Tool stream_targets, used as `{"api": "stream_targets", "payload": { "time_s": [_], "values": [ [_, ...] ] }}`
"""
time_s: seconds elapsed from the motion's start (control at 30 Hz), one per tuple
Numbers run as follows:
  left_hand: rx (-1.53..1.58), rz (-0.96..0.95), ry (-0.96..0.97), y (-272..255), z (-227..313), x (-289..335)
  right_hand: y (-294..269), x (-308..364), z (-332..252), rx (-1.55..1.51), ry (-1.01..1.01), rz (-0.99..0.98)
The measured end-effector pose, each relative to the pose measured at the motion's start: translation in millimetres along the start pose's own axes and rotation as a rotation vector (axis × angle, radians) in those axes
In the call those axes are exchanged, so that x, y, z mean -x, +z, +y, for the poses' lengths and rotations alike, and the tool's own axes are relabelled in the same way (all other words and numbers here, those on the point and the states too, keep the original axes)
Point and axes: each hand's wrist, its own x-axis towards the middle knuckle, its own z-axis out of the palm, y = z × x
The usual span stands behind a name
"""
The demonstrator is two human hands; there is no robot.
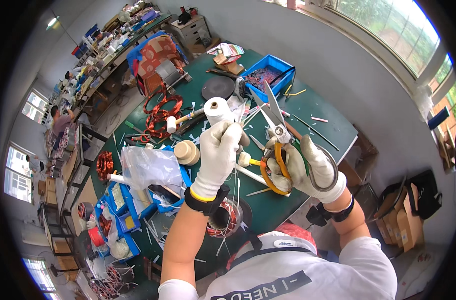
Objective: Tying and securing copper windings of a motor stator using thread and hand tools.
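Observation:
Both my hands wear white gloves. My left hand [222, 147] is closed with its fingertips pinched, and thin white thread [231, 180] hangs below it toward a round stator [222, 220] with copper windings. A white thread cone [218, 109] stands just beyond this hand. My right hand [308, 165] grips large scissors [281, 132] by their yellow-orange handles. Their blades are spread and point up and away from me. Behind the hands, a mallet with a yellow handle [245, 159] lies on the table, partly hidden.
The green table [308, 110] carries copper coils [163, 112], a white-headed mallet [171, 124], a black disc [218, 88] and a blue bin [270, 75]. A plastic bag [150, 167] and blue trays [120, 210] lie to the left. Cardboard boxes [403, 220] stand right. People sit far left.

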Motion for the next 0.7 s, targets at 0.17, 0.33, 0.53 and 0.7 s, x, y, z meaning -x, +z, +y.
{"api": "stream_targets", "payload": {
  "time_s": [0.17, 0.33, 0.53, 0.7],
  "values": [
    [-0.092, -0.043, 0.135, -9.4, 0.0, -12.0, 8.6, -8.3, -1.2, 0.016, -0.057, 0.114],
    [-0.214, -0.120, 0.239, -10.6, 18.2, -47.7, 13.6, -20.8, -0.7, -0.248, -0.095, 0.164],
    [-0.646, -0.008, 0.299, -97.8, 57.7, -78.8, -32.4, -15.0, -20.0, -0.185, -0.554, 0.301],
    [-0.944, 0.799, 0.251, -280.2, 98.9, -56.7, -126.1, -13.3, 10.1, 0.371, -0.411, 0.795]
  ]
}}
